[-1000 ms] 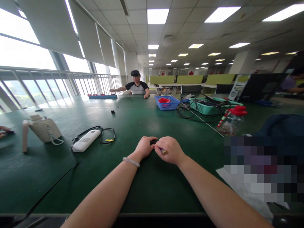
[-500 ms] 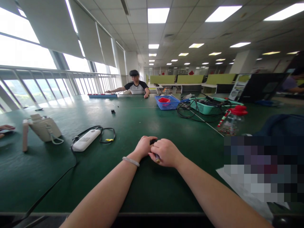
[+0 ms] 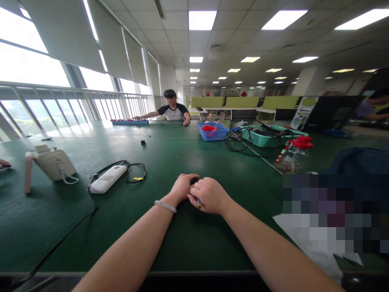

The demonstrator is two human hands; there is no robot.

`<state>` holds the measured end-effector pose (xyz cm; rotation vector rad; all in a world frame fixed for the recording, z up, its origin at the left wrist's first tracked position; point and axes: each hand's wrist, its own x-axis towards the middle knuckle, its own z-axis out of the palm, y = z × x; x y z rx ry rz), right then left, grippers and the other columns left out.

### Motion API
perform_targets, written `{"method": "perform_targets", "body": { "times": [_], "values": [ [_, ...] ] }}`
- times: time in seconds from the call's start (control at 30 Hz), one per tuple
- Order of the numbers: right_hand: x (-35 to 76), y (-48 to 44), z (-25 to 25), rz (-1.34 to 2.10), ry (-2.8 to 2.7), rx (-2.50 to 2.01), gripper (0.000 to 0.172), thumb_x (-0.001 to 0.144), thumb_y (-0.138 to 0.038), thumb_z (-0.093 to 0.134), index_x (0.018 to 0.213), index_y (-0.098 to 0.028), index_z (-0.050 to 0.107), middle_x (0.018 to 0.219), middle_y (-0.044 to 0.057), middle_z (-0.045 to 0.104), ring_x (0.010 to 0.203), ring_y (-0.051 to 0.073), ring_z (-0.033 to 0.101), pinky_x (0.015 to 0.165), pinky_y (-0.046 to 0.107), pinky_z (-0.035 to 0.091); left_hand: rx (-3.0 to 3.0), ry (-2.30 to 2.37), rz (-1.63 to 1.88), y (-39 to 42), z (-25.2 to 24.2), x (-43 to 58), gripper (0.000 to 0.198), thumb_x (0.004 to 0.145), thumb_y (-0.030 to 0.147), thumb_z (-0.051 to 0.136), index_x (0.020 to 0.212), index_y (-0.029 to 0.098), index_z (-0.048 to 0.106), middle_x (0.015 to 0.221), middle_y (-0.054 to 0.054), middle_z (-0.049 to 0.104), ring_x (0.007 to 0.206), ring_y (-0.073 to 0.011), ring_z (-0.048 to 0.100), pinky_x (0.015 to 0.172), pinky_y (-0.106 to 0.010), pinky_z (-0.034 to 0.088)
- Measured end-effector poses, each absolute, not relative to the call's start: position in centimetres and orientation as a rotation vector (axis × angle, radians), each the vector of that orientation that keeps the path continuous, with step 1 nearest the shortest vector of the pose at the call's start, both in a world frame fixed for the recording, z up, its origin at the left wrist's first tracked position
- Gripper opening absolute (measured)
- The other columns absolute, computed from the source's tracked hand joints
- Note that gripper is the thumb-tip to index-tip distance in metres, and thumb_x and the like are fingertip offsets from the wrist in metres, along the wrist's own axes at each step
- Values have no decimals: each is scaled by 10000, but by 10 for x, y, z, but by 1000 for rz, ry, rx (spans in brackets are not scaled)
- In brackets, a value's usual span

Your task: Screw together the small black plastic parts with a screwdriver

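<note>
Close together over the green table (image 3: 121,227), my two hands meet near the middle of the view. My left hand (image 3: 182,187) is closed around a small black object (image 3: 193,181), which is mostly hidden by fingers. My right hand (image 3: 209,195) is closed on a thin pen-like tool (image 3: 199,203), whose brownish end sticks out below the fingers toward me. The tool's other end is hidden behind the right hand, beside the black object.
A white power strip (image 3: 108,179) with a black cable and a beige bag (image 3: 56,163) lie left. Further back are a blue basket (image 3: 212,132), a green basket (image 3: 261,140) and a red-lidded bottle (image 3: 293,158). A person (image 3: 173,108) sits across the table.
The whole view has shifted slightly, with things appearing a little further left. My hands keep nearly the same grip. At the far left edge, another person's hand shows less than before.
</note>
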<state>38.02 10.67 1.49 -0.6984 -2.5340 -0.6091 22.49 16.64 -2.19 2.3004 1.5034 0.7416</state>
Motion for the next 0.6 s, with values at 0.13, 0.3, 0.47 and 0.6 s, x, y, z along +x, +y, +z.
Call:
{"method": "perform_targets", "body": {
  "times": [0.13, 0.3, 0.47, 0.6],
  "values": [
    [381, 107, 17, -584, -2530, -728, 308, 924, -315, 473, 709, -179, 648, 731, 60, 683, 670, 168, 575, 655, 323, 353, 2300, 1485, 743, 168, -22, 224, 396, 812, 229, 592, 1197, 209, 679, 1135, -65, 725, 1108, -227, 612, 1035, -329, 431],
    [375, 104, 15, -569, -2599, -735, 288, 913, -351, 508, 740, -179, 661, 782, 69, 700, 707, 186, 595, 693, 333, 380, 2299, 1485, 729, 173, -26, 223, 414, 794, 169, 568, 1187, 227, 685, 1131, -53, 727, 1098, -218, 615, 1020, -318, 438],
    [370, 102, 13, -578, -2674, -678, 270, 895, -373, 538, 767, -174, 667, 812, 76, 703, 755, 208, 607, 730, 348, 390, 2291, 1503, 741, 174, -28, 222, 440, 810, 122, 514, 1203, 237, 676, 1160, -47, 716, 1122, -209, 604, 1025, -312, 435],
    [374, 103, 17, -558, -2568, -773, 280, 918, -300, 479, 744, -175, 659, 784, 64, 692, 718, 184, 588, 694, 337, 360, 2334, 1452, 729, 172, -26, 222, 421, 786, 150, 568, 1183, 224, 684, 1140, -44, 726, 1081, -218, 623, 1010, -318, 448]
  ]
}}
